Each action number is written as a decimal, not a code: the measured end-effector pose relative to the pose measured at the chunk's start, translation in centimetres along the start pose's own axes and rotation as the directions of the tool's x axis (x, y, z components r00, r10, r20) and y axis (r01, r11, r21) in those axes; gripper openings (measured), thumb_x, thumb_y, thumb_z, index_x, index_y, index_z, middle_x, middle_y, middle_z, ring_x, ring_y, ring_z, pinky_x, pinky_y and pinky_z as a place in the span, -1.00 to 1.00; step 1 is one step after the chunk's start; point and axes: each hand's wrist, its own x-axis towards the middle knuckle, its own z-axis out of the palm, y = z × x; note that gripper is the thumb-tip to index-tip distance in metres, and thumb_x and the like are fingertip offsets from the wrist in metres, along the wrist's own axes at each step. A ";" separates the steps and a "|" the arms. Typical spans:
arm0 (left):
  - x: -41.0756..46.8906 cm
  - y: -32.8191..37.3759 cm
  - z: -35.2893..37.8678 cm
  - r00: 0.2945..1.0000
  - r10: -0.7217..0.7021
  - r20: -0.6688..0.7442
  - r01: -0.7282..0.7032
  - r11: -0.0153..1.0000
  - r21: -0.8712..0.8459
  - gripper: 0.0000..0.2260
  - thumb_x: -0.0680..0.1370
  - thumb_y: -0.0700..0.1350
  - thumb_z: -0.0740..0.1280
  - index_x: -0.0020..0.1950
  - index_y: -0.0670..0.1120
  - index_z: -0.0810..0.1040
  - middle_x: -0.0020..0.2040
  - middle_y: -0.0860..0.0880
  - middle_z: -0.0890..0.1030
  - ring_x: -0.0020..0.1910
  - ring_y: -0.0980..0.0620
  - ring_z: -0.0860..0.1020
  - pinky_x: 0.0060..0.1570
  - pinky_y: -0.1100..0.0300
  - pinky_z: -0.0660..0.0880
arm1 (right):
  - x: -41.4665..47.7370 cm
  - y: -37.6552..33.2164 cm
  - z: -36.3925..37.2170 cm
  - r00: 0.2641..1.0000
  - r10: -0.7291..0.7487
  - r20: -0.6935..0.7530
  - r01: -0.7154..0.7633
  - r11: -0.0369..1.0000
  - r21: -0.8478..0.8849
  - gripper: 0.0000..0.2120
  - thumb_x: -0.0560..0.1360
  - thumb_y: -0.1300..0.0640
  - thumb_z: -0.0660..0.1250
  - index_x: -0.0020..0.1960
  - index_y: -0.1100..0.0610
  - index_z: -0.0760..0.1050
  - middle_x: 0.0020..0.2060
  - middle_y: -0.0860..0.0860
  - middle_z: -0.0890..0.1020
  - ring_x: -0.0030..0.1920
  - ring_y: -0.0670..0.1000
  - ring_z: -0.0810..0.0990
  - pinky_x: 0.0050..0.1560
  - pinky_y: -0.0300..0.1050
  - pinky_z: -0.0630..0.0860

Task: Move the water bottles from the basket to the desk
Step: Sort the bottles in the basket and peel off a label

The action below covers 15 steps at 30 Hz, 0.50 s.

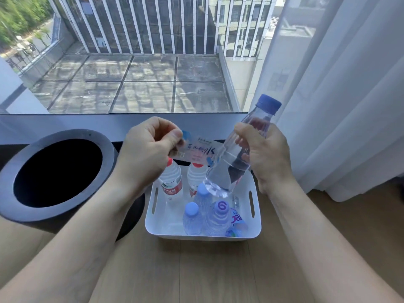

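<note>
A clear plastic water bottle with a blue cap [227, 171] hangs tilted above the white plastic basket with slot handles [150, 224], cap up and to the right. The right hand [264, 158] grips it, fingers [242, 132] curled round its upper body. The left hand [144, 154] pinches a loose white-and-blue printed label [196, 152] between thumb and forefinger, one end touching the bottle. It looks nearly empty, so probably light, thin-walled and easy to dent. The bare plastic may be slick, so the waist or the ridge under the cap seems the surest hold. Several more bottles stand in the basket, including a red-capped one [171, 182] and a pale-blue-capped one [192, 217]. These look full, so likely heavier. No desk can be made out.
</note>
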 end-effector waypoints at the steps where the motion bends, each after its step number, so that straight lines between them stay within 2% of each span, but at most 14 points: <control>1: -0.1 0.0 0.1 1.000 0.008 -0.004 -0.008 1.000 0.025 -0.79 0.51 -0.22 0.32 -0.30 0.01 0.52 -0.43 0.12 0.64 -0.41 0.12 0.53 -0.32 0.26 0.53 | 0.1 0.0 -0.2 0.998 -0.038 -0.052 0.037 0.999 -0.030 -0.83 0.35 0.01 0.43 -0.16 0.04 0.49 -0.31 -0.07 0.57 -0.29 -0.10 0.55 -0.17 -0.13 0.52; 4: -0.1 -0.1 0.1 0.994 0.058 -0.088 -0.052 0.996 0.071 -0.80 0.50 -0.19 0.32 -0.30 0.03 0.53 -0.40 0.09 0.63 -0.34 0.11 0.56 -0.19 0.18 0.52 | 0.3 0.4 -0.5 0.972 -0.153 -0.178 0.125 0.979 -0.161 -0.79 0.34 -0.06 0.45 -0.23 -0.01 0.45 -0.34 -0.11 0.56 -0.30 -0.10 0.55 -0.16 -0.10 0.53; 6: 0.0 -0.2 0.2 0.990 0.091 -0.107 -0.078 0.990 0.115 -0.82 0.49 -0.16 0.33 -0.30 0.03 0.55 -0.40 0.09 0.61 -0.37 0.19 0.53 -0.24 0.30 0.48 | 0.5 0.7 -1.1 0.952 -0.202 -0.230 0.136 0.952 -0.273 -0.74 0.32 -0.09 0.46 -0.20 -0.03 0.41 -0.26 -0.07 0.57 -0.22 -0.01 0.55 -0.09 -0.03 0.53; 8: -0.1 -0.5 0.6 0.998 0.060 0.008 -0.060 0.967 0.247 -0.88 0.44 -0.12 0.39 -0.30 0.03 0.60 -0.40 0.09 0.63 -0.41 0.19 0.51 -0.35 0.36 0.42 | 0.6 1.0 -1.8 0.938 -0.229 -0.259 0.123 0.921 -0.369 -0.66 0.30 -0.12 0.46 -0.12 0.02 0.40 -0.16 -0.02 0.57 -0.16 0.02 0.54 -0.09 -0.05 0.50; 10: -0.6 -1.2 1.5 0.990 -0.021 0.139 -0.032 0.929 0.369 -0.93 0.40 -0.11 0.43 -0.29 0.01 0.65 -0.45 0.14 0.61 -0.44 0.19 0.52 -0.41 0.40 0.40 | 0.6 1.2 -2.4 0.935 -0.241 -0.259 0.132 0.917 -0.377 -0.62 0.29 -0.12 0.48 -0.10 0.05 0.40 -0.19 -0.05 0.56 -0.20 -0.03 0.52 -0.15 -0.14 0.44; 12: -1.2 -1.9 2.6 0.978 -0.047 0.205 -0.062 0.868 0.492 -0.96 0.39 -0.10 0.44 -0.23 -0.01 0.69 -0.41 0.19 0.62 -0.38 0.22 0.57 -0.32 0.39 0.45 | 0.5 1.1 -2.3 0.941 -0.243 -0.235 0.156 0.929 -0.335 -0.64 0.29 -0.11 0.48 -0.11 0.06 0.42 -0.24 -0.10 0.55 -0.24 -0.08 0.52 -0.19 -0.21 0.41; 15: -1.5 -2.6 4.6 0.952 -0.074 0.298 -0.133 0.777 0.616 -0.91 0.42 -0.10 0.40 -0.17 -0.03 0.70 -0.22 0.05 0.71 -0.21 0.09 0.61 -0.21 0.29 0.46 | 0.4 0.6 -2.1 0.938 -0.276 -0.212 0.206 0.931 -0.302 -0.66 0.28 -0.11 0.49 -0.13 0.03 0.42 -0.24 -0.11 0.57 -0.22 -0.06 0.54 -0.18 -0.21 0.46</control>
